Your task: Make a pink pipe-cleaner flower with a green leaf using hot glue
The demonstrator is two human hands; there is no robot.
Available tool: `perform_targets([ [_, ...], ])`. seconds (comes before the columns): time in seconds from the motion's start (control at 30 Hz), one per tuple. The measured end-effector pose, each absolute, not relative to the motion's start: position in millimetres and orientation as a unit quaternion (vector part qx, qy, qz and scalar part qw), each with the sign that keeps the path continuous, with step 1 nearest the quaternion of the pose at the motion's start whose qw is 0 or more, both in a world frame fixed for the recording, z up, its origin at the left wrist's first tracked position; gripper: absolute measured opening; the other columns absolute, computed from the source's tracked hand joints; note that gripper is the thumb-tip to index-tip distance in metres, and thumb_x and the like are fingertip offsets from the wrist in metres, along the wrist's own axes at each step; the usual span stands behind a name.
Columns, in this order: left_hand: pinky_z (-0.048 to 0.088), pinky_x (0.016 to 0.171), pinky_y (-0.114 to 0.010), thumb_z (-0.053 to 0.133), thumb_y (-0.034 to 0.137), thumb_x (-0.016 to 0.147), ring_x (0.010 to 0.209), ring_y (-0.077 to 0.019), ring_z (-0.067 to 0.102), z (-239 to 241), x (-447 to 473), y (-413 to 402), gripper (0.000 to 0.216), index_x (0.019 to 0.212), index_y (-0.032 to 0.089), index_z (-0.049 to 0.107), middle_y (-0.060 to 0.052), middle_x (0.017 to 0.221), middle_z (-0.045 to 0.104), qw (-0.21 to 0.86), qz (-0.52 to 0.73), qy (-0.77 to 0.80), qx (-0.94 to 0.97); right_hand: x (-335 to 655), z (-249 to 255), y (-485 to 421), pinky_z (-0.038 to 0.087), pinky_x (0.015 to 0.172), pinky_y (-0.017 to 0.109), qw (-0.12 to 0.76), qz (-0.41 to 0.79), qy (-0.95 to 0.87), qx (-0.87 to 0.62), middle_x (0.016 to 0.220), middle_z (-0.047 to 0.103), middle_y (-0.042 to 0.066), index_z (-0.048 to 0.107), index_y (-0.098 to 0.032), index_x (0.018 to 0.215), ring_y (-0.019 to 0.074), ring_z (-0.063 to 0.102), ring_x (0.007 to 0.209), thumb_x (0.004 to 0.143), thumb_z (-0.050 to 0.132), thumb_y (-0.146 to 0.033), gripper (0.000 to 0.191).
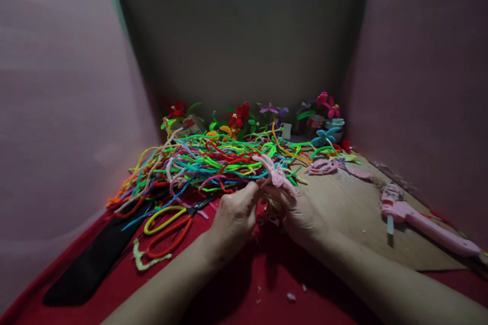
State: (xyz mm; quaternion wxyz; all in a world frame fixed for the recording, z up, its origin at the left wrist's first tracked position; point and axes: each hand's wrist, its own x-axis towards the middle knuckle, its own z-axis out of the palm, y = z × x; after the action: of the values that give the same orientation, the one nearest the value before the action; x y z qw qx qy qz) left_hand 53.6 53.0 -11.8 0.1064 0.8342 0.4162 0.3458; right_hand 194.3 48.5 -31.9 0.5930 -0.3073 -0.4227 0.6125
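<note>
My left hand (pixel 233 216) and my right hand (pixel 296 210) meet at the middle of the table, fingers pinched together. Both grip a pink pipe cleaner piece (pixel 275 172) that sticks up between the fingertips. Just behind the hands lies a big tangled pile of coloured pipe cleaners (pixel 198 162). Scissors with yellow and orange handles (pixel 168 226) lie left of my left hand.
A pink glue gun (pixel 419 218) rests on a brown board (pixel 351 208) at the right. Finished pipe-cleaner flowers (pixel 240 114) and small jars (pixel 331 124) line the back wall. A black strip (pixel 95 259) lies on the red cloth at the left. Pink pieces (pixel 324 165) sit on the board.
</note>
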Motion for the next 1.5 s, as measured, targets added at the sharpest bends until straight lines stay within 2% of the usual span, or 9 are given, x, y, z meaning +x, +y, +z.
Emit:
perform_targets([
  [0.3, 0.023, 0.04, -0.017, 0.047, 0.033, 0.084, 0.04, -0.0044, 0.03, 3, 65, 50, 0.025, 0.066, 0.017, 0.048, 0.007, 0.049, 0.04, 0.477, 0.388, 0.413, 0.672, 194, -31, 49, 0.033, 0.043, 0.022, 0.576, 0.656, -0.407, -0.269, 0.059, 0.054, -0.002, 0.063, -0.018, 0.08, 0.0082, 0.041, 0.046, 0.073, 0.066, -0.036, 0.02],
  [0.43, 0.022, 0.037, -0.016, 0.053, 0.035, 0.082, 0.036, -0.003, 0.031, 5, 68, 49, 0.022, 0.072, 0.015, 0.052, 0.008, 0.046, 0.042, 0.603, 0.392, 0.372, 0.586, 195, -30, 49, 0.03, 0.039, 0.02, 0.582, 0.655, -0.414, -0.245, 0.063, 0.058, -0.002, 0.062, -0.02, 0.104, 0.0062, 0.038, 0.041, 0.075, 0.065, -0.035, 0.033],
  [0.5, 0.022, 0.037, -0.015, 0.056, 0.035, 0.08, 0.035, -0.0025, 0.032, 6, 69, 47, 0.023, 0.071, 0.014, 0.053, 0.008, 0.045, 0.044, 0.629, 0.398, 0.361, 0.561, 194, -30, 50, 0.028, 0.037, 0.018, 0.59, 0.649, -0.418, -0.236, 0.064, 0.058, -0.002, 0.061, -0.021, 0.106, 0.0054, 0.039, 0.041, 0.076, 0.065, -0.032, 0.033],
  [0.67, 0.013, 0.033, -0.016, 0.061, 0.037, 0.075, 0.03, -0.0009, 0.026, 9, 73, 42, 0.026, 0.068, 0.014, 0.054, 0.007, 0.043, 0.043, 0.67, 0.406, 0.359, 0.507, 194, -29, 51, 0.036, 0.039, 0.02, 0.586, 0.654, -0.407, -0.251, 0.062, 0.058, -0.002, 0.066, -0.018, 0.088, 0.0076, 0.047, 0.042, 0.074, 0.066, -0.029, 0.018],
  [0.87, 0.014, 0.031, -0.016, 0.064, 0.037, 0.073, 0.03, -0.0009, 0.03, 7, 73, 43, 0.026, 0.07, 0.012, 0.057, 0.006, 0.043, 0.045, 0.71, 0.404, 0.327, 0.476, 197, -30, 51, 0.041, 0.043, 0.022, 0.58, 0.667, -0.389, -0.258, 0.058, 0.054, -0.003, 0.068, -0.021, 0.086, 0.0094, 0.049, 0.046, 0.069, 0.07, -0.029, 0.019],
  [1.13, 0.022, 0.027, -0.013, 0.06, 0.033, 0.079, 0.027, 0.0009, 0.019, 2, 54, 57, 0.021, 0.08, 0.013, 0.058, 0.008, 0.048, 0.044, 0.839, 0.281, 0.229, 0.407, 200, -32, 46, 0.032, 0.042, 0.024, 0.573, 0.673, -0.385, -0.267, 0.05, 0.046, -0.002, 0.068, -0.021, 0.075, 0.0089, 0.038, 0.044, 0.074, 0.065, -0.03, 0.009],
  [1.23, 0.023, 0.026, -0.012, 0.061, 0.033, 0.078, 0.026, 0.0013, 0.019, 1, 52, 60, 0.02, 0.08, 0.013, 0.057, 0.008, 0.049, 0.045, 0.847, 0.265, 0.219, 0.405, 199, -30, 46, 0.031, 0.042, 0.022, 0.571, 0.662, -0.401, -0.274, 0.049, 0.046, -0.003, 0.067, -0.021, 0.074, 0.008, 0.038, 0.043, 0.073, 0.067, -0.03, 0.009],
  [1.33, 0.025, 0.025, -0.014, 0.058, 0.037, 0.079, 0.025, -0.0007, 0.027, 1, 56, 60, 0.024, 0.08, 0.013, 0.056, 0.006, 0.051, 0.049, 0.81, 0.29, 0.244, 0.447, 197, -29, 46, 0.033, 0.04, 0.021, 0.574, 0.652, -0.404, -0.288, 0.049, 0.046, -0.004, 0.067, -0.021, 0.093, 0.0082, 0.04, 0.041, 0.074, 0.065, -0.028, 0.021],
  [1.5, 0.032, 0.033, -0.018, 0.044, 0.034, 0.086, 0.032, -0.0062, 0.041, -5, 66, 54, 0.022, 0.085, 0.014, 0.055, 0.002, 0.055, 0.053, 0.598, 0.355, 0.386, 0.606, 193, -29, 49, 0.038, 0.04, 0.021, 0.595, 0.645, -0.388, -0.282, 0.061, 0.057, -0.003, 0.06, -0.024, 0.111, 0.0098, 0.048, 0.044, 0.07, 0.069, -0.029, 0.042],
])
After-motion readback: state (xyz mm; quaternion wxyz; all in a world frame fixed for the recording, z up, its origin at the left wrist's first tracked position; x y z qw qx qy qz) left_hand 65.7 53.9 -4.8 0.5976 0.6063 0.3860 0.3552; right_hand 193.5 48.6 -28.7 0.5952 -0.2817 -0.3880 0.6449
